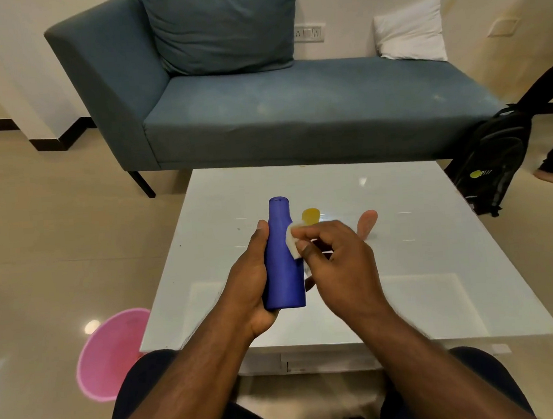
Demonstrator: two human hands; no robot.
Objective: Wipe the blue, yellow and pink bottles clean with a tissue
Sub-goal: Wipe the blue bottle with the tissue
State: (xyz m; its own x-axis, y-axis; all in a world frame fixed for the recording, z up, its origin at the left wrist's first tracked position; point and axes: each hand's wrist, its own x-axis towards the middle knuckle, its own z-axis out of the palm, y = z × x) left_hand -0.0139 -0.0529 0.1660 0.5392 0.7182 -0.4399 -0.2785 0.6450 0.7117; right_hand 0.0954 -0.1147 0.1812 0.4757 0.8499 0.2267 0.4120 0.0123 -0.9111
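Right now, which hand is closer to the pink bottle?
Right. The right hand is just beside the pink bottle; the left hand is farther away, holding the blue bottle.

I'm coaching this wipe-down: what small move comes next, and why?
Probably slide the tissue down the blue bottle. The right hand presses it near the neck, while the left hand holds the bottle upright, its lower body unwiped.

Glossy white low table (421,264), square-topped, standing on pale polished floor tiles (41,261). Resting on it past the hands: yellow bottle (311,216) and pink bottle (366,222), both partly hidden, set slightly apart.
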